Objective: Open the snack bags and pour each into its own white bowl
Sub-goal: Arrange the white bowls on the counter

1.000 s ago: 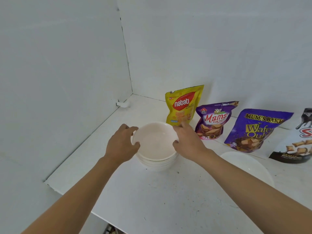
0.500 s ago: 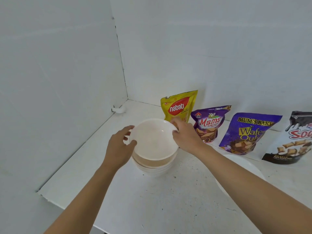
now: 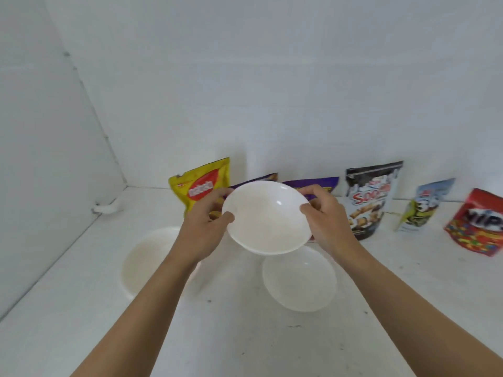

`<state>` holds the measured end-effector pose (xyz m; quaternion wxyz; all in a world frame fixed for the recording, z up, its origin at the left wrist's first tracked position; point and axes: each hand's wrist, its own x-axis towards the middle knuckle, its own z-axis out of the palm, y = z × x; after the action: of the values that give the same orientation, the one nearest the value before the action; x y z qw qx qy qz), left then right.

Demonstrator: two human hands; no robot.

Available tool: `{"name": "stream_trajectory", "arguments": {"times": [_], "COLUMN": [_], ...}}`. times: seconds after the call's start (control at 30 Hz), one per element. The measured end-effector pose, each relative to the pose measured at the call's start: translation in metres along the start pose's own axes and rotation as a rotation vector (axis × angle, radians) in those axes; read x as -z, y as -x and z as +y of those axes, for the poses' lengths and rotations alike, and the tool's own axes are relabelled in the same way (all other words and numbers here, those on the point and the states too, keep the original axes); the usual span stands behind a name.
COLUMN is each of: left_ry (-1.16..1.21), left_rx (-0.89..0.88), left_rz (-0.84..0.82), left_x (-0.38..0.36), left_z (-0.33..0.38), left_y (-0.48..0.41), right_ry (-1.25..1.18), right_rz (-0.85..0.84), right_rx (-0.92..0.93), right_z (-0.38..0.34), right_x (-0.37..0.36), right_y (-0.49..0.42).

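While both hands' grip lifts white bowl (image 3: 268, 217), purple bags (image 3: 313, 185) — perhaps two — mostly hidden

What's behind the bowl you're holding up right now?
Two purple snack bags stand behind the raised bowl, only their top edges showing. Their fronts are covered by the bowl and both hands, left hand, right hand.

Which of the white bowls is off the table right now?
The white bowl gripped by both hands, left hand and right hand, is raised and tilted. The single bowl below it and the stack of bowls at left rest on the table.
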<state>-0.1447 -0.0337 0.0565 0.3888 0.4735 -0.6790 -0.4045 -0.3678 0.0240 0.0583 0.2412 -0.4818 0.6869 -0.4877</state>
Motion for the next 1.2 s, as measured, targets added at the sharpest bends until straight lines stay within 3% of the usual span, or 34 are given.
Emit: {"name": "stream_trajectory", "arguments": {"times": [0.3, 0.47, 0.87, 1.2], "left_ry": [-0.002, -0.014, -0.16, -0.246], "left_rx": [0.018, 0.044, 0.233, 0.285], "left_rz": [-0.167, -0.2, -0.234, -0.245], "left_x": [-0.153, -0.225, -0.334, -0.357], "left_z": [0.032, 0.034, 0.032, 0.017], "left_y": [0.004, 0.016, 0.036, 0.046], "right_ry": [0.111, 0.175, 0.31, 0.326], "right_rz": [0.093, 0.059, -0.055, -0.153], "right_rx": [-0.062, -0.095, -0.163, -0.178], "right_z": [0.084, 0.132, 0.226, 0.261], "right_x": [0.133, 0.189, 0.243, 0.245], "right_y": [0.007, 0.007, 0.004, 0.007]}}
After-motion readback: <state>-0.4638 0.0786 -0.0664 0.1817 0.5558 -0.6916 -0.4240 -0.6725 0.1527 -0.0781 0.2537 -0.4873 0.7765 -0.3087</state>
